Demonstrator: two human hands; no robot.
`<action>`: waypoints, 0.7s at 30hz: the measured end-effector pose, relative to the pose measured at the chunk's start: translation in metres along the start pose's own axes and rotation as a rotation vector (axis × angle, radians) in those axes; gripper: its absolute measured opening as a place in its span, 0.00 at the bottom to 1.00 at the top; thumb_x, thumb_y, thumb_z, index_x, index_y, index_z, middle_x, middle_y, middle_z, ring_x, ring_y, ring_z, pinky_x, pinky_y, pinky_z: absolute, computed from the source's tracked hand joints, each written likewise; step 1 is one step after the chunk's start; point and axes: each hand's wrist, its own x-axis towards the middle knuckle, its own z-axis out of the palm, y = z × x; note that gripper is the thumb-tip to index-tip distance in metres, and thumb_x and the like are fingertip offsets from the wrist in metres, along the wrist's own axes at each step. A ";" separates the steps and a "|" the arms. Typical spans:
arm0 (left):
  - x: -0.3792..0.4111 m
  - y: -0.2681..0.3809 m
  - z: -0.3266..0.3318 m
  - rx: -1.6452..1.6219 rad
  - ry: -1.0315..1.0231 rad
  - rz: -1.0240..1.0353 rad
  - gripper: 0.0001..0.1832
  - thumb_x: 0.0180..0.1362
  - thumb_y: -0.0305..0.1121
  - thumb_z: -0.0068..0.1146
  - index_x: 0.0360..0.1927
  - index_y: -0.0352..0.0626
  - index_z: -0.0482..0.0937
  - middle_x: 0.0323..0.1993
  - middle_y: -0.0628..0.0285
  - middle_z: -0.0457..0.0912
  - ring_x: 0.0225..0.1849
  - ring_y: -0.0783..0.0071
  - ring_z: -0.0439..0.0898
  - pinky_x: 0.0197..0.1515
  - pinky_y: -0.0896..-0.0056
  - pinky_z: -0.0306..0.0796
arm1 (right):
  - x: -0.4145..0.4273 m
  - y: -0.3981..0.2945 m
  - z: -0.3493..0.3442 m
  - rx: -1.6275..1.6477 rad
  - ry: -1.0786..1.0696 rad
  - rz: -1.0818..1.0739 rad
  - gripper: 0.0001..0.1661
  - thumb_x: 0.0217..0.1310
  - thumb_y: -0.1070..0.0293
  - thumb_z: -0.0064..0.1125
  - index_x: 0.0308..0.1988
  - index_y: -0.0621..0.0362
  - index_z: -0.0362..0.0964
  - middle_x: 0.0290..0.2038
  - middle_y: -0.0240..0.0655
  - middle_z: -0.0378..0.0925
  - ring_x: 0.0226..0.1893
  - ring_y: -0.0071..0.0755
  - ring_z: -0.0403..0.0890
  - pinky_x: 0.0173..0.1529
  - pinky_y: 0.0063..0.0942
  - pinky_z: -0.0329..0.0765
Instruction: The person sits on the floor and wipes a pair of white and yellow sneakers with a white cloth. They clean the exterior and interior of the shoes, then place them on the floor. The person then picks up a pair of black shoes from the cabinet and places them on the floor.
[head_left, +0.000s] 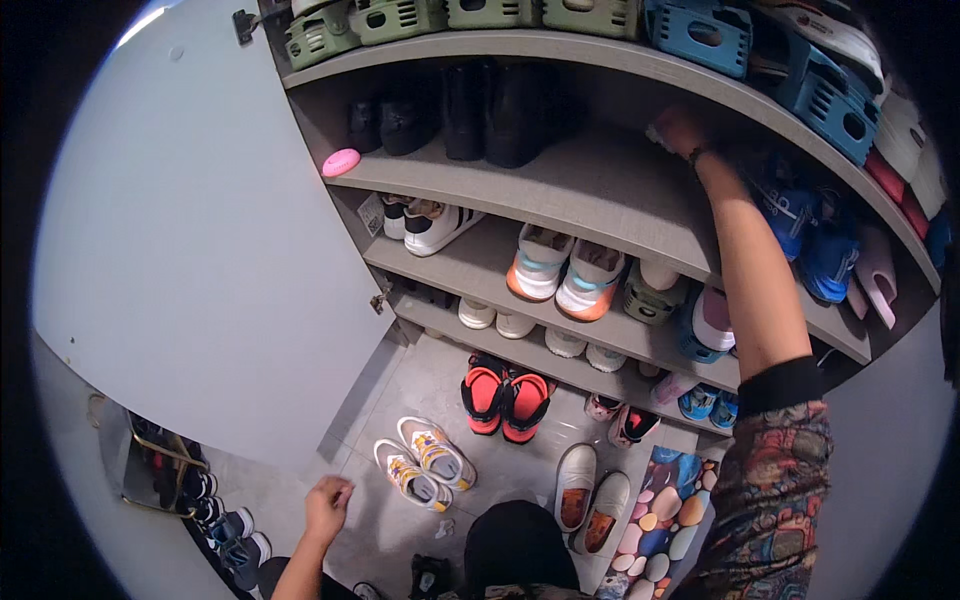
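Observation:
My right hand (681, 133) reaches deep onto the upper shelf board (600, 180) of a shoe cabinet, its fingers around a crumpled white wipe or tissue (654, 133). Left of it on this board stand tall black boots (517, 112) and black shoes (405, 124), with a pink oval object (341, 162) at the front left edge. Blue sneakers (825, 259) and pink slippers (876, 274) are to the right of my forearm. Low over the tiled floor, my left hand (328, 506) has its fingers curled, with nothing visible in it, left of white and yellow sneakers (426, 463).
A white cabinet door (202, 225) stands open at left. Lower shelves hold white and orange sneakers (570, 270) and other shoes. Black and red sneakers (506, 397), cream slip-ons (592, 499) and a pebble-print mat (664, 517) lie on the floor. Green and blue shoe holders (697, 34) line the top shelf.

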 end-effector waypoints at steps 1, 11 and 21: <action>-0.002 -0.013 0.020 -0.077 0.002 0.002 0.02 0.50 0.21 0.56 0.28 0.37 0.78 0.30 0.55 0.79 0.29 0.61 0.79 0.30 0.70 0.72 | 0.020 0.058 -0.015 -0.127 0.051 -0.104 0.08 0.51 0.68 0.52 0.31 0.54 0.78 0.32 0.43 0.78 0.35 0.44 0.78 0.41 0.37 0.74; -0.057 -0.011 -0.053 0.129 0.032 -0.161 0.03 0.48 0.21 0.57 0.27 0.39 0.78 0.28 0.56 0.78 0.23 0.65 0.76 0.25 0.70 0.69 | -0.033 -0.182 -0.023 -0.043 -0.302 -0.085 0.11 0.51 0.68 0.52 0.35 0.54 0.79 0.35 0.45 0.78 0.39 0.48 0.79 0.46 0.39 0.74; -0.094 -0.121 -0.006 0.258 -0.103 -0.192 0.05 0.46 0.30 0.62 0.27 0.42 0.80 0.24 0.54 0.78 0.23 0.61 0.78 0.29 0.63 0.71 | -0.056 -0.227 -0.064 0.303 -0.237 -0.022 0.07 0.50 0.69 0.55 0.31 0.54 0.79 0.32 0.41 0.80 0.36 0.42 0.80 0.42 0.35 0.75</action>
